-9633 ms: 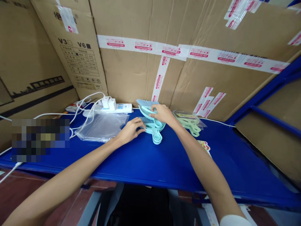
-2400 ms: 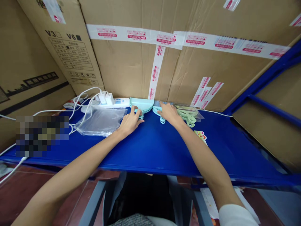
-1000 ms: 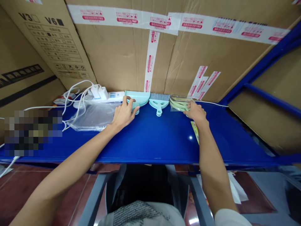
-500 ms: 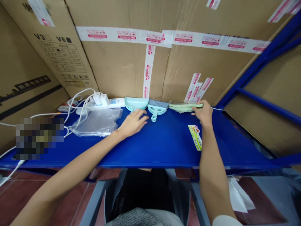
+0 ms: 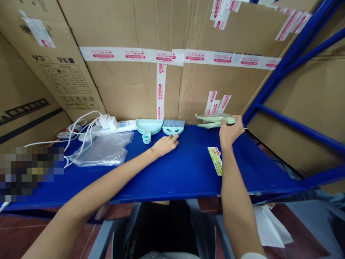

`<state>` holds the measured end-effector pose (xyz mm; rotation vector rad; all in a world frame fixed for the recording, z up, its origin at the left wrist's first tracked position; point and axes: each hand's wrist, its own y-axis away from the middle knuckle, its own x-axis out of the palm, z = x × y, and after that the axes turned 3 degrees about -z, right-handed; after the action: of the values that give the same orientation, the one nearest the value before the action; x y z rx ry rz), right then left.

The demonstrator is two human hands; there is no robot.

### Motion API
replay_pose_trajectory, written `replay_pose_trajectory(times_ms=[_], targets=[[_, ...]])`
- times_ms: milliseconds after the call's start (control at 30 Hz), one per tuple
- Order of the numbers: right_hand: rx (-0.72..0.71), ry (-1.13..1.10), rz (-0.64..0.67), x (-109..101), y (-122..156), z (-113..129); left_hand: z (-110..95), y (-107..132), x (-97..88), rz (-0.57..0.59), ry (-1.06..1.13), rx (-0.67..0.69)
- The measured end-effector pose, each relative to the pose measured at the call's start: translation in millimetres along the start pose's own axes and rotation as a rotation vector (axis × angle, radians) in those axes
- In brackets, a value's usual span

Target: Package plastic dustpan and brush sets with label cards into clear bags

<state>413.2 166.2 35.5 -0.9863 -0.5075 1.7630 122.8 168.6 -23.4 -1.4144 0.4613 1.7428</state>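
Observation:
My left hand (image 5: 166,144) is over the handle end of a light blue hand brush (image 5: 174,126) with grey bristles; its fingers are slightly apart and hide the handle. Left of it, light blue dustpans (image 5: 149,126) lie stacked, handles toward me. My right hand (image 5: 231,130) pinches the right end of thin, pale green flat pieces (image 5: 212,124), partly in clear film and tilted up off the table. Their exact kind does not show. A printed yellow-green card (image 5: 215,160) lies near my right forearm.
Clear plastic bags (image 5: 104,148) lie on the blue table (image 5: 172,176) at left, beside white cables and a power strip (image 5: 127,125) with plugs. A blurred patch covers something at far left. Cardboard boxes (image 5: 121,86) stand behind, with a blue metal frame (image 5: 272,72) on the right.
My left hand has moved right, from the dustpans to the brush handle. My right hand has raised the pale green pieces, which now fan apart. The view has shifted slightly.

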Motion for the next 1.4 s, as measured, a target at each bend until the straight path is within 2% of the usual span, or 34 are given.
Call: replay_pose_trajectory(times_ms=[100,200,267,367,467,567,667,733,800,867,967,1067,1167,1267,1400], targets=[[-0.016,-0.036,-0.097,-8.9,-0.1,3.9,-1.4,-7.8,1.5,-0.001,0.021,-0.02],[0.004,-0.205,-0.123,-12.8,-1.5,7.2,2.7,-12.2,1.8,0.0,0.068,-0.042],[0.039,-0.399,-0.109,-10.0,-3.8,8.9,5.7,-14.0,1.5,-0.001,0.111,-0.051],[0.092,-0.823,-0.131,1.5,-6.7,12.2,5.9,-15.7,0.3,-0.02,0.182,-0.067],[0.153,-1.254,-0.029,13.0,-4.6,18.3,5.3,-13.5,-3.2,-0.081,0.267,-0.111],[0.215,-1.462,0.15,17.1,3.4,26.5,16.8,-1.1,-11.6,-0.226,0.397,-0.213],[0.267,-1.511,0.283,15.9,14.4,35.2,42.1,22.0,-23.4,-0.429,0.591,-0.361],[0.27,-1.538,0.387,15.0,22.5,41.3,58.0,38.9,-30.2,-0.616,0.876,-0.444],[0.249,-1.565,0.482,15.0,31.1,47.3,66.2,53.8,-33.8,-0.727,1.189,-0.491],[0.23,-1.569,0.567,16.4,40.2,52.7,65.6,65.0,-33.0,-0.682,1.395,-0.523],[0.209,-1.552,0.665,20.1,53.1,58.3,56.2,75.5,-25.0,-0.577,1.571,-0.585],[0.161,-1.541,0.721,23.7,63.1,61.8,50.0,82.0,-16.2,-0.68,1.664,-0.594],[0.114,-1.528,0.735,25.1,69.8,65.2,49.5,87.0,-12.5,-0.795,1.65,-0.55],[0.099,-1.51,0.723,24.0,74.5,69.1,47.9,88.8,-12.1,-0.8,1.606,-0.574],[0.116,-1.505,0.715,22.5,79.1,72.5,40.2,87.2,-11.3,-0.75,1.627,-0.683]])
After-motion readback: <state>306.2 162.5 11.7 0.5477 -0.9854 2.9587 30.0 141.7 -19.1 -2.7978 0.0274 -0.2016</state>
